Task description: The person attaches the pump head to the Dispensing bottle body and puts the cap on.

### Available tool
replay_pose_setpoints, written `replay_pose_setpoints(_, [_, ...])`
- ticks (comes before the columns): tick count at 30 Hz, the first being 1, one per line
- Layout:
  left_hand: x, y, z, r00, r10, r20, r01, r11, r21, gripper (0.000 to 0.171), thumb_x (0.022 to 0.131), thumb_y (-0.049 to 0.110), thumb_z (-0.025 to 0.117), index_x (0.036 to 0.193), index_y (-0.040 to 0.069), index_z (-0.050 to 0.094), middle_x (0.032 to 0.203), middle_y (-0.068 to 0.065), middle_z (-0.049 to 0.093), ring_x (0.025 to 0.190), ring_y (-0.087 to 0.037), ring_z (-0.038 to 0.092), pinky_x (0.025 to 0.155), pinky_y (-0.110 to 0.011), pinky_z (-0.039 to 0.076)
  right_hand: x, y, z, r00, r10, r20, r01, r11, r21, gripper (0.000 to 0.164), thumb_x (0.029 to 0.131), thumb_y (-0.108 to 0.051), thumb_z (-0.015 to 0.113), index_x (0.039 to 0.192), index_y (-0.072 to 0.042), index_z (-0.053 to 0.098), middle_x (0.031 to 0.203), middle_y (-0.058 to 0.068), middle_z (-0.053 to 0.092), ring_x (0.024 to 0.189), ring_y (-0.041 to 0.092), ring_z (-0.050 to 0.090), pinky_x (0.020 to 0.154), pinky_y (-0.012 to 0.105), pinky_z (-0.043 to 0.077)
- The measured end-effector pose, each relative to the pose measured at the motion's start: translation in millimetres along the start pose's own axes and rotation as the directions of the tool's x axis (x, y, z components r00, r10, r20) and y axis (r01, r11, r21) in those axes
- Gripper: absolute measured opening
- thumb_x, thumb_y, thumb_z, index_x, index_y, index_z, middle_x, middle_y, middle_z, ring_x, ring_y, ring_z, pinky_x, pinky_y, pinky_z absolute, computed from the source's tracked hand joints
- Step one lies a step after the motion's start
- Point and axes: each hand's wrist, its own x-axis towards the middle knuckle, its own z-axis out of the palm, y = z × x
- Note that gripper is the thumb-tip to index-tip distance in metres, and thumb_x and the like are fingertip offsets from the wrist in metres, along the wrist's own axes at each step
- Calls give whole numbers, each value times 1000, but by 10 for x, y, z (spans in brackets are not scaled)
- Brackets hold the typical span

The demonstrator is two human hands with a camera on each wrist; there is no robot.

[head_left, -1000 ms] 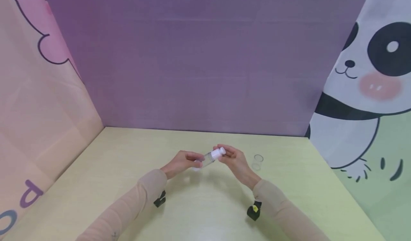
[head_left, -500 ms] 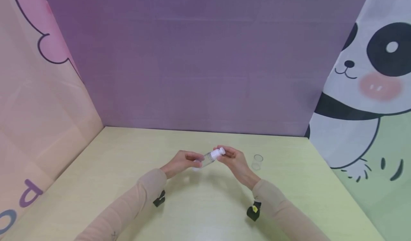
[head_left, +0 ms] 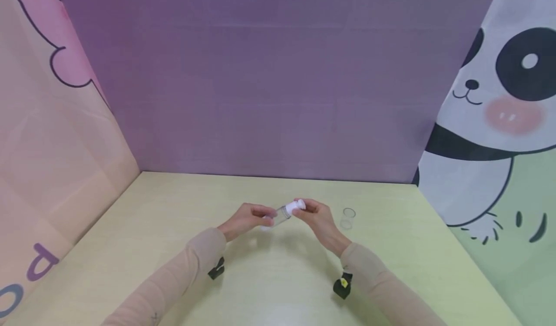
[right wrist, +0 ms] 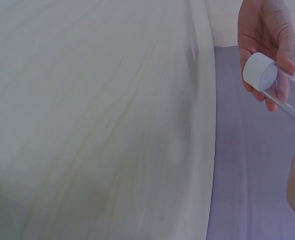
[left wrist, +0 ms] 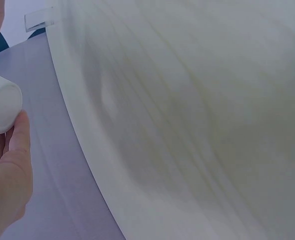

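At far left a pink-and-peach cloth (head_left: 74,142) bears drawn outlines. Next comes the left hand (head_left: 244,220), its grip pinching a clear bottle (head_left: 280,215) near the white base. The bottle is held tilted above the counter (head_left: 269,287), its white top (head_left: 294,207) higher and to the right. The right hand (head_left: 320,221) has its grip pinching that top. Beyond it, 1 clear cylinder (head_left: 348,218) sits on the counter, near that hand. At far right, 1 drawn panda (head_left: 512,114) fills the cloth
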Motion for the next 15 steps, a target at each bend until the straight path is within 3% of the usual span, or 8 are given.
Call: replay_pose_setpoints(15, [7,7,7,1000,-8,-11,8,1000,14,31,83,18,68,114,14,65,120,-7,61,102,-18,58,91,-37,47,24,33,13,999,8,-34,-9,1000,-19,40,78,-10,71,114,1,59,106,9,66,92,13,61,90,32,48])
